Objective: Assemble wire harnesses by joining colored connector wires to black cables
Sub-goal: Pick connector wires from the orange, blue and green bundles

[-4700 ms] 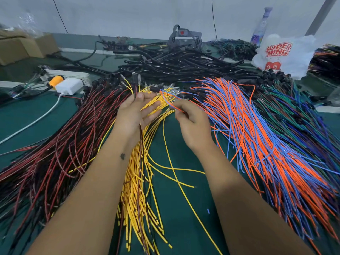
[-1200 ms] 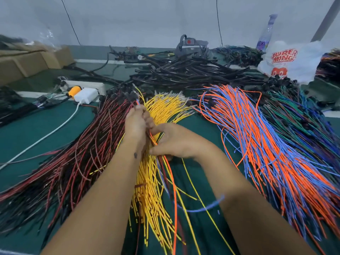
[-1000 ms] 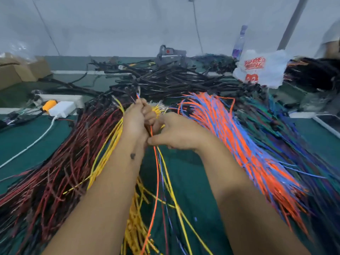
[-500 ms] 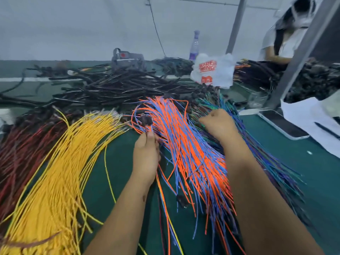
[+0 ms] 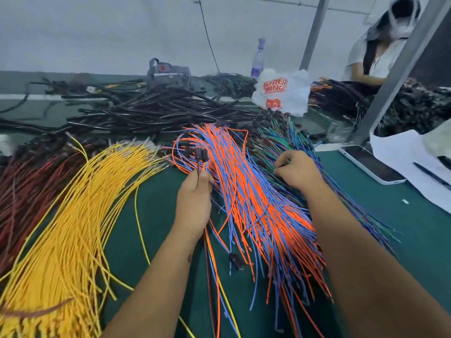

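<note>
A: Harness status: what do the hands hold?

B: Left hand (image 5: 195, 198) pinches a small set of wires (image 5: 214, 264), connectors (image 5: 200, 152) upright above the fingertips. Orange, blue, yellow and dark strands trail under the wrist toward the near edge. Right hand (image 5: 296, 170) is well apart from it, fingers curled into the green-blue pile (image 5: 288, 140); whether it grips a wire there cannot be told.

A: Progress?

B: Judged early for this unit. A few colours are gathered; another is probably being picked. No black cable is in either hand, so the joining step is not yet done.

A: Stock?

B: Large. Orange-blue pile (image 5: 256, 203) lies between the hands, yellow pile (image 5: 73, 215) and red pile (image 5: 24, 186) to the left, black cables (image 5: 146, 111) heaped beyond on the table (image 5: 156, 215). No finished harness can be identified.
</note>
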{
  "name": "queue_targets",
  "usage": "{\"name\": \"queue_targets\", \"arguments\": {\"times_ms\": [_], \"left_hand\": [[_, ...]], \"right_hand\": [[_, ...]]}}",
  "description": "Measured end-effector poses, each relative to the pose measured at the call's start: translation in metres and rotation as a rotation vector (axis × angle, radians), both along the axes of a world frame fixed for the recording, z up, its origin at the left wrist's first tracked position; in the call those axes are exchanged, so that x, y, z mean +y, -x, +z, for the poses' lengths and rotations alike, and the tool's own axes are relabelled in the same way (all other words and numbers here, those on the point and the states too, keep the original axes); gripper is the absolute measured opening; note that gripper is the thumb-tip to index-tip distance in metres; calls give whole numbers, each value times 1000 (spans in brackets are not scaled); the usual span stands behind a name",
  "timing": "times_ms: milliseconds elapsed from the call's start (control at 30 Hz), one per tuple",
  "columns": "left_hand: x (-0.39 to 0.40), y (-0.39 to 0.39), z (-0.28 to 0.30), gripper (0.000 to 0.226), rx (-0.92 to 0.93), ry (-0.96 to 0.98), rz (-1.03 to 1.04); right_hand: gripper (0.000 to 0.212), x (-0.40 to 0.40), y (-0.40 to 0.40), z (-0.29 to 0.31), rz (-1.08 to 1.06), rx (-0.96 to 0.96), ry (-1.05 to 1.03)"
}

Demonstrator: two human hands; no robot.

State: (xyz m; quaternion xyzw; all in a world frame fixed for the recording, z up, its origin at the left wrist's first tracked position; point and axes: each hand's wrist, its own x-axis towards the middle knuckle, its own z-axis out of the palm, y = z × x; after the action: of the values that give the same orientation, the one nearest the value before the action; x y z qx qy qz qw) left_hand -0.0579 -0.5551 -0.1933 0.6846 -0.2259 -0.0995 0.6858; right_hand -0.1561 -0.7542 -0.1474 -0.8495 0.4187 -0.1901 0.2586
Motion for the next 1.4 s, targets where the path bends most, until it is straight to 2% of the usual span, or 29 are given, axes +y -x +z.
{"name": "queue_targets", "arguments": {"times_ms": [67, 167, 233, 300, 400, 467, 567, 667, 767, 833, 900, 967, 1033, 1133, 1233, 1400], "left_hand": [[0, 0, 1, 35, 11, 13, -5], [0, 2, 0, 33, 21, 26, -19], [0, 3, 0, 32, 25, 28, -24], [1, 3, 0, 32, 26, 22, -32], [3, 3, 0, 33, 30, 20, -47], [4, 3, 1, 33, 32, 25, -57], [5, 4, 2, 32, 38, 20, -62], [5, 4, 3, 32, 52, 20, -63], [5, 6, 5, 32, 70, 23, -68], [5, 6, 6, 33, 82, 34, -76], [6, 6, 7, 33, 87, 35, -78], [6, 7, 8, 33, 91, 37, -79], [6, 8, 8, 33, 83, 31, -77], [6, 8, 9, 33, 81, 33, -70], [7, 8, 10, 33, 100, 59, -79], [8, 9, 10, 32, 105, 56, -94]], "right_hand": [[22, -7, 5, 4, -31, -200, -63], [26, -10, 11, 16, -102, -679, -97], [21, -9, 13, 25, -69, -832, -100], [14, -6, 13, 26, 24, -742, -167], [49, -6, 14, 16, 46, -504, -286], [45, -6, 17, 7, 18, -412, -294], [11, -7, 19, -2, -26, -310, -179], [32, -10, 22, -7, -38, -204, -155], [31, -6, 23, 0, -17, 97, -48], [38, -3, 25, 6, -17, 310, 22], [43, -2, 28, 12, -1, 431, 53], [41, -3, 32, 17, 42, 473, 30], [37, -4, 36, 21, 93, 406, -28], [29, -8, 43, 27, 56, 96, -109], [30, -17, 51, 39, -67, -131, 89], [36, -24, 63, 65, -256, -599, 203]]}}
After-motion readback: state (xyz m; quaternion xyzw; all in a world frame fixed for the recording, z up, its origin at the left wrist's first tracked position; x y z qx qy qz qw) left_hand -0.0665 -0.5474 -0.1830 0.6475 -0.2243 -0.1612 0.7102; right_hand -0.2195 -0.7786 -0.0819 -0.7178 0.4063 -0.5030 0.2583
